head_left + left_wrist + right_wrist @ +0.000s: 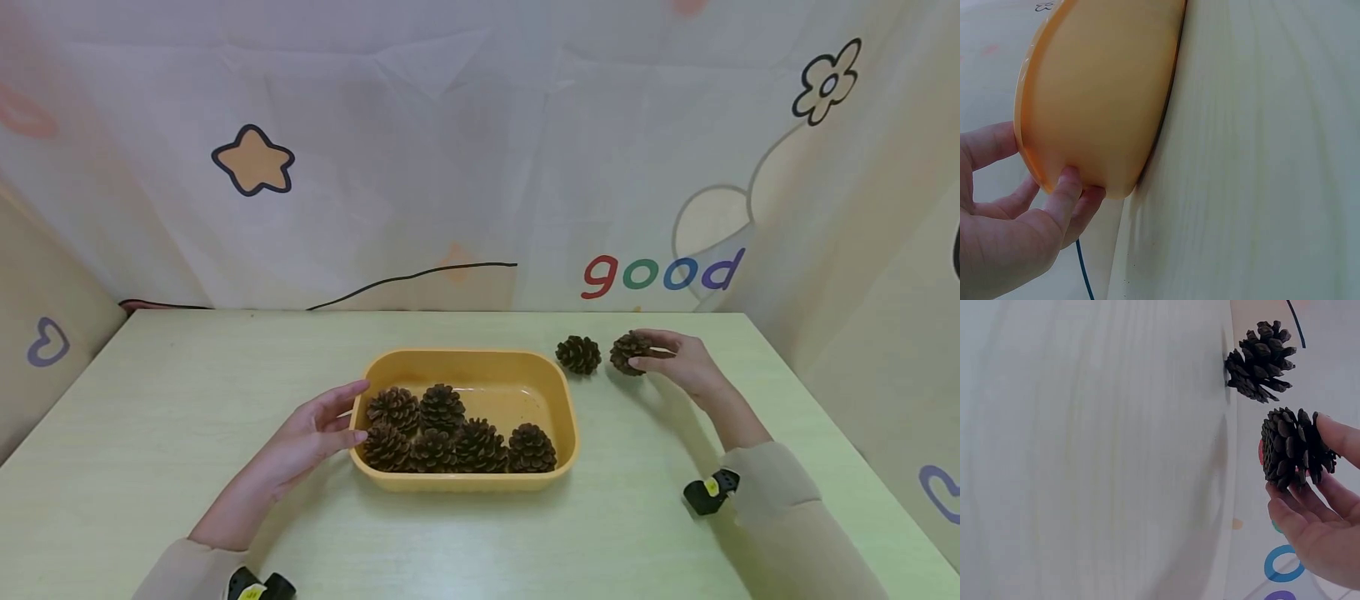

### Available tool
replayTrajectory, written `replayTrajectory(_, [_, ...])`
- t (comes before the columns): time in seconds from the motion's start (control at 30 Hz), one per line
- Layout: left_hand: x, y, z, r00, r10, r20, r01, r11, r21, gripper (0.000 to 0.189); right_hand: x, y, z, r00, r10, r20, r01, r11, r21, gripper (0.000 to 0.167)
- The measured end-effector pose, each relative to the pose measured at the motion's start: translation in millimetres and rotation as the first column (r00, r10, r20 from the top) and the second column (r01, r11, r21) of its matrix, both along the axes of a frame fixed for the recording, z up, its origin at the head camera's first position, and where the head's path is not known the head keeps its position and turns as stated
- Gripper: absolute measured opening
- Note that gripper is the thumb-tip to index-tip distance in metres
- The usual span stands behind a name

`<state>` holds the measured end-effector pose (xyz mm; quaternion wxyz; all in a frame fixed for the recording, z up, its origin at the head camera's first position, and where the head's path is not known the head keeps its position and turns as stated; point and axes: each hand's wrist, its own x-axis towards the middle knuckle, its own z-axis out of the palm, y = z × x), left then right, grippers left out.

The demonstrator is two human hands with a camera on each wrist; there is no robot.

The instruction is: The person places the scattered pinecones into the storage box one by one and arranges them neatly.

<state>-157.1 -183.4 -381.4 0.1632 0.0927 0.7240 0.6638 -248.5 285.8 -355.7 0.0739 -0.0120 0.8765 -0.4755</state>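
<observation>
My right hand [684, 365] pinches a brown pine cone [628, 354] between thumb and fingers, over the back right of the table. In the right wrist view, that pine cone [1291, 447] shows its open scales, with fingertips beneath it and a digit on its top side. Another pine cone [578, 355] sits on the table just left of it. My left hand [318, 425] holds the left end of a yellow plastic tub [463, 482], digits spread at its rim and on its outer wall. Several pine cones [480, 446] lie inside the tub, mostly along its near side and left end.
The pale wooden table [480, 550] ends at the back against a printed curtain [450, 167]. More curtain hangs along both sides. Small black cameras [711, 492] are strapped at both wrists.
</observation>
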Motion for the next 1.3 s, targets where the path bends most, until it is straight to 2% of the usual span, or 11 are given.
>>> replayTrajectory(0.33, [0.2, -0.3, -0.3, 1.0, -0.004, 0.001, 0.004, 1.0, 0.004, 0.069, 17.6, 0.7, 8.1, 0.998, 0.032, -0.061, -0.033, 0.999, -0.016, 0.065])
replayTrajectory(0.8, [0.3, 1.5, 1.6, 1.0, 0.009, 0.009, -0.009, 1.0, 0.003, 0.068, 44.6, -24.0, 24.4, 0.988, 0.076, -0.133, -0.077, 0.997, 0.0, 0.063])
replayTrajectory(1.3, [1.2, 1.6, 2.3, 1.0, -0.002, 0.001, 0.002, 1.0, 0.009, 0.069, 56.7, -62.0, 28.7, 0.975, 0.163, -0.154, -0.173, 0.984, -0.052, 0.058])
